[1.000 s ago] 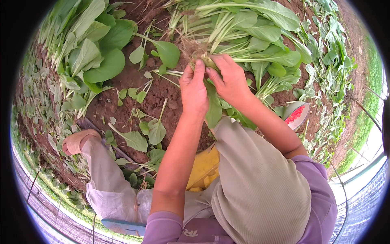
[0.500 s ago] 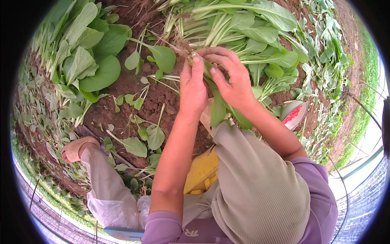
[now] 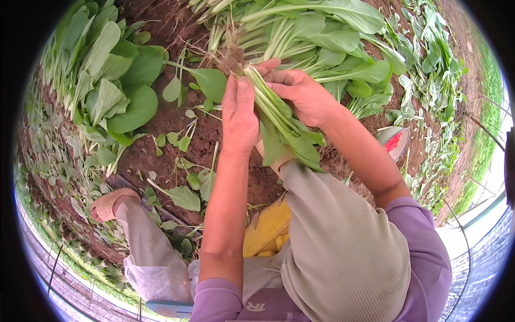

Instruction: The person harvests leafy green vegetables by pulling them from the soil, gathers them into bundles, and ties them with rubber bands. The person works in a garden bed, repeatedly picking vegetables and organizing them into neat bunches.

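Between my hands is a small bunch of leafy greens (image 3: 274, 114) with pale stalks. Its muddy roots (image 3: 232, 60) point up and away, while the leaves hang down toward my knee. My left hand (image 3: 240, 115) is closed on the stalks just below the roots, thumb on top. On the other side, my right hand (image 3: 306, 96) has its thumb and fingers closed about the stalks; some of its fingertips are hidden behind them. Right beyond my hands lies a thick pile of similar greens (image 3: 316, 45), roots to the left.
Another heap of greens (image 3: 115, 75) stands at left. Loose leaves (image 3: 182, 197) lie on the brown soil (image 3: 177, 145). At right is a pale bowl (image 3: 396, 142) with something red inside, near a row of wilted leaves (image 3: 429, 91). A yellow plastic object (image 3: 268, 228) sits below my forearms.
The bunch has turned so its stalks and leaves show more fully. My left hand has moved slightly left, and my right fingers have shifted along the stalks.
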Available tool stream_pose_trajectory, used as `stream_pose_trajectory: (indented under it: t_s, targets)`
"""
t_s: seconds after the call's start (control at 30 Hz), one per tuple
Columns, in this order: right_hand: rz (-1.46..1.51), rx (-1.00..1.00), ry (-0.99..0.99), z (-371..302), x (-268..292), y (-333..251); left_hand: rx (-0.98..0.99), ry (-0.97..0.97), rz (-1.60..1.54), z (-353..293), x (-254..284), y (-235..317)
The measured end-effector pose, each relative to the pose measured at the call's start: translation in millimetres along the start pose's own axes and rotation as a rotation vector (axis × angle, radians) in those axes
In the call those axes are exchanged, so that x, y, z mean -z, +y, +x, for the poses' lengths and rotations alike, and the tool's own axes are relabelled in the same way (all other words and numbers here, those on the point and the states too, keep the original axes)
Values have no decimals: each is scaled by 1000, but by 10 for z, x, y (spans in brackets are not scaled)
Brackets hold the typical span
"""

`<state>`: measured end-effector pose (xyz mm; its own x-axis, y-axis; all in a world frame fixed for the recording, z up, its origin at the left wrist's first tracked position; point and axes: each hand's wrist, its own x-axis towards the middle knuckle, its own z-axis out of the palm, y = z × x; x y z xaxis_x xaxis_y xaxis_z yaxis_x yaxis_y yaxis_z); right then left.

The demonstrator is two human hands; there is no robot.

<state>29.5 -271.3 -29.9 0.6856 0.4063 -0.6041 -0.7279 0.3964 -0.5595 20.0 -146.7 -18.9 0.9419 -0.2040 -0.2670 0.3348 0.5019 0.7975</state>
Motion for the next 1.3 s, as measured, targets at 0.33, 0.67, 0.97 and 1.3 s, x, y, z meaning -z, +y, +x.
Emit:
stream_pose_trajectory:
  t_s: [0.33,0.67,0.97,1.3]
  targets:
    - [-1478,307,166,-665,920,-219,-137,150,-82,-73,487,520]
    - [-2102,434,-43,-1056,1551,207,152,61,-142,-238,365,475]
    - [-1705,310,-75,-778,1250,-256,160,137,-100,-121,316,224]
    - [-1568,286,43,-407,1386,-58,261,137,-138,-79,375,14]
